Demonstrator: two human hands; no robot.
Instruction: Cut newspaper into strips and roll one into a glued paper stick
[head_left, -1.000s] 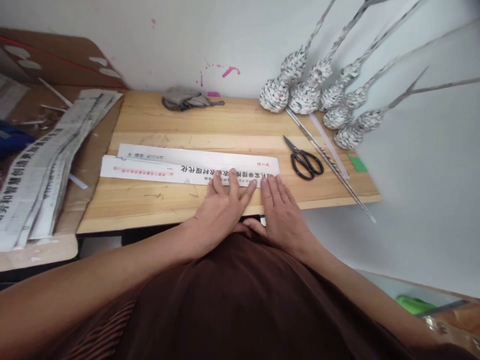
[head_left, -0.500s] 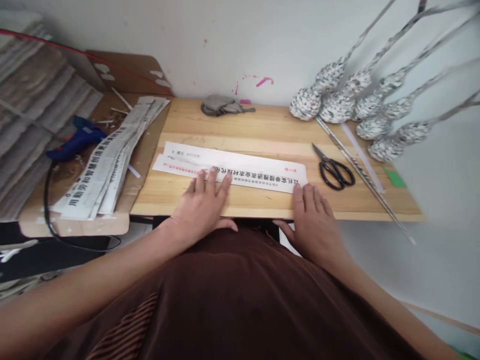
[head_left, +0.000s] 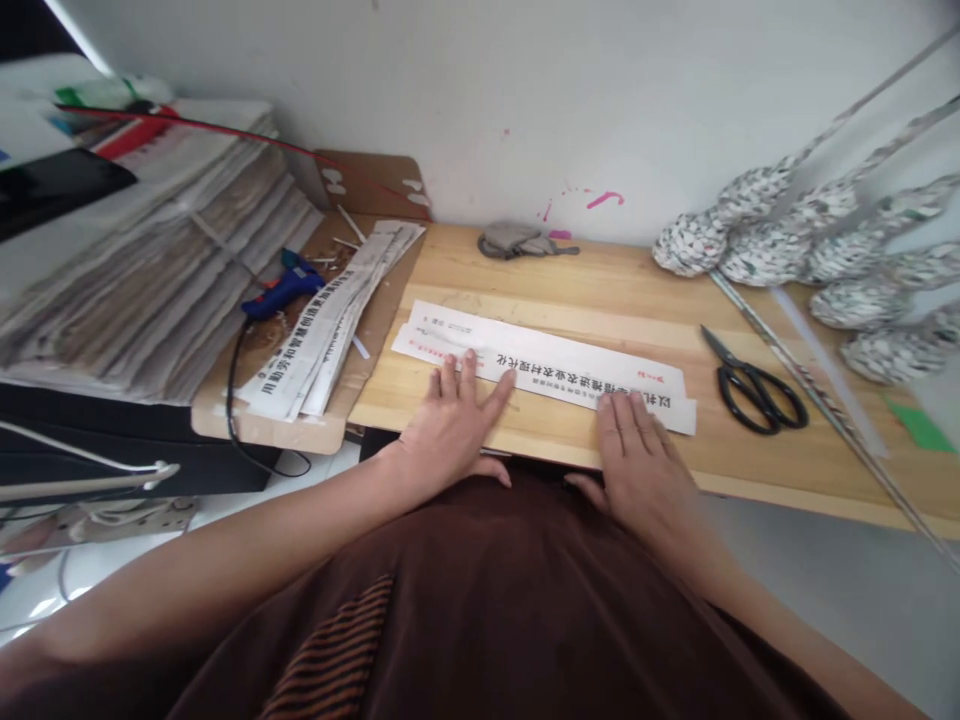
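A strip of printed newspaper (head_left: 551, 352), seemingly folded or doubled with another strip, lies flat on the wooden table (head_left: 622, 280). My left hand (head_left: 454, 420) rests near the strip's left half, its fingers stretched out and touching the lower edge. Towards the right end, the fingertips of my right hand (head_left: 637, 455) lie flat on the paper. Both thumbs hang at the table's front edge. To the right of the strip are scissors (head_left: 750, 385) with black handles, lying partly spread.
A stack of newspapers (head_left: 172, 270) stands at the left, beside a blue glue gun (head_left: 281, 290) and more cut newspaper strips (head_left: 322, 330) on cardboard. Gray cloth (head_left: 517, 240) lies at the back. Woven paper gourds (head_left: 765, 240) lean on the wall; a thin rod (head_left: 817, 400) crosses the right side.
The view has swung left, so everything sits further right in the picture. My right hand has slid left along the strip, its fingers now over the print; my left hand stays at the lower edge.
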